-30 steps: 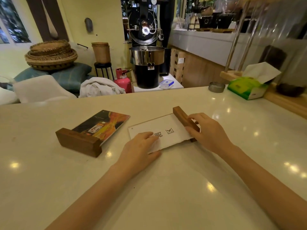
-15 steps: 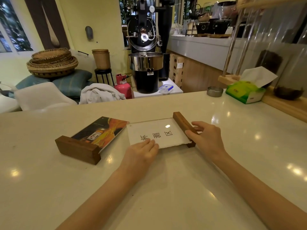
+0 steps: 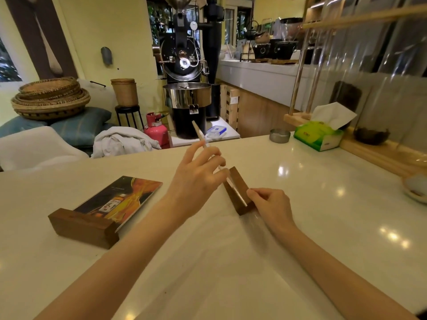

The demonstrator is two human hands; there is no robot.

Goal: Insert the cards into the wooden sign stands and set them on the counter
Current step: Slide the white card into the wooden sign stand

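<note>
L hand (image 3: 196, 179) pinches white card (image 3: 200, 136) by its edge, card seen edge-on, lifted above counter (image 3: 323, 204), lower end at slot of wooden stand (image 3: 238, 192); can't tell if seated. R hand (image 3: 270, 204) grips stand's near end, stand resting on counter. 2nd stand (image 3: 83, 227) w/ printed card (image 3: 120, 199) lies flat to the left, well apart. Tissue box (image 3: 320, 136) far right.
</note>
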